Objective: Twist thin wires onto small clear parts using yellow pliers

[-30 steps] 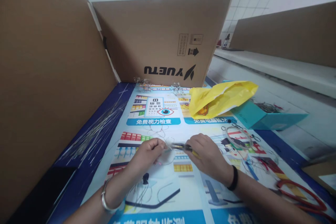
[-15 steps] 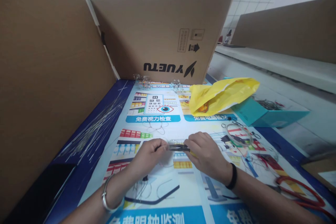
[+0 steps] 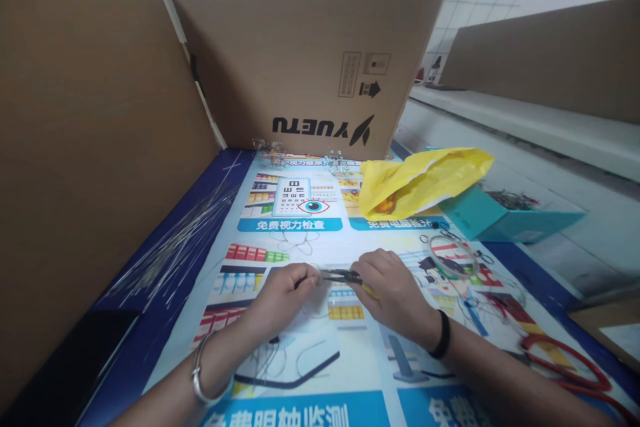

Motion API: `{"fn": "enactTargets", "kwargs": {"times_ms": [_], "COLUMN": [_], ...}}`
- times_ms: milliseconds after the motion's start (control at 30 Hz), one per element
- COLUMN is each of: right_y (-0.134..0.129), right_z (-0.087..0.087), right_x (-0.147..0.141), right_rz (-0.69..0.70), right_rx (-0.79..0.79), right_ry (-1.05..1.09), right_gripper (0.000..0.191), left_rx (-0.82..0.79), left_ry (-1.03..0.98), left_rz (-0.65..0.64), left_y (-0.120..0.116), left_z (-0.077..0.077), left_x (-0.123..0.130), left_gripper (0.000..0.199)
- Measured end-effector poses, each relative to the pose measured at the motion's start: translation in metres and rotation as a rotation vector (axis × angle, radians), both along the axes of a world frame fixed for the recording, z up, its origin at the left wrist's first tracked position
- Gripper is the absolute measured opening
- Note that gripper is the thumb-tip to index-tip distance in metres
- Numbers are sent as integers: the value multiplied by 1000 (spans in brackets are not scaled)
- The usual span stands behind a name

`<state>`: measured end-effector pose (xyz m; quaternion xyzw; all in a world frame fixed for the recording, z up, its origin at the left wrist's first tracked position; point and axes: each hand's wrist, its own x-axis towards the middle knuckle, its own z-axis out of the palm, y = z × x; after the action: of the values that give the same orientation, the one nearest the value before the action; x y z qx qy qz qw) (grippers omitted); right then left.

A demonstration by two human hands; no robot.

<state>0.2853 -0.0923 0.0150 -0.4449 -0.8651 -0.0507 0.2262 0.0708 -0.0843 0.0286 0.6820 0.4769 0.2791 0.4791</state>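
Note:
My right hand (image 3: 395,290) is closed round the yellow handles of a pair of pliers (image 3: 343,275). Their dark jaws point left, up to the fingertips of my left hand (image 3: 287,293). That hand is closed in a pinch on a thin wire, mostly hidden by the fingers; a faint loop of it shows below them. Just beyond the hands lies a wire bent into petal-like loops (image 3: 295,241). Nearer to me, under my left forearm, are more loose thin wires (image 3: 267,363).
A printed sheet (image 3: 360,353) covers the table. Straight wires (image 3: 173,247) lie at left by a dark flat object (image 3: 75,360). At right are a yellow bag (image 3: 425,180), a turquoise box (image 3: 520,223), a wire coil (image 3: 455,257) and a red coil (image 3: 565,360). Cardboard (image 3: 300,60) stands behind.
The pliers' jaws have tilted slightly at the left fingertips. Both hands keep almost the same place and grip; the whole view has shifted a little.

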Motion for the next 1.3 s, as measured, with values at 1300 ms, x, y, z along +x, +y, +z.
{"fn": "enactTargets", "kwargs": {"times_ms": [1300], "right_y": [-5], "right_z": [8], "right_x": [-4], "right_rz": [39], "right_rx": [170], "right_ry": [-344], "right_gripper": [12], "left_rx": [-184], "left_ry": [55], "left_rz": [-120], "left_y": [1], "left_z": [1], "left_x": [-7], "left_gripper": [23]}}
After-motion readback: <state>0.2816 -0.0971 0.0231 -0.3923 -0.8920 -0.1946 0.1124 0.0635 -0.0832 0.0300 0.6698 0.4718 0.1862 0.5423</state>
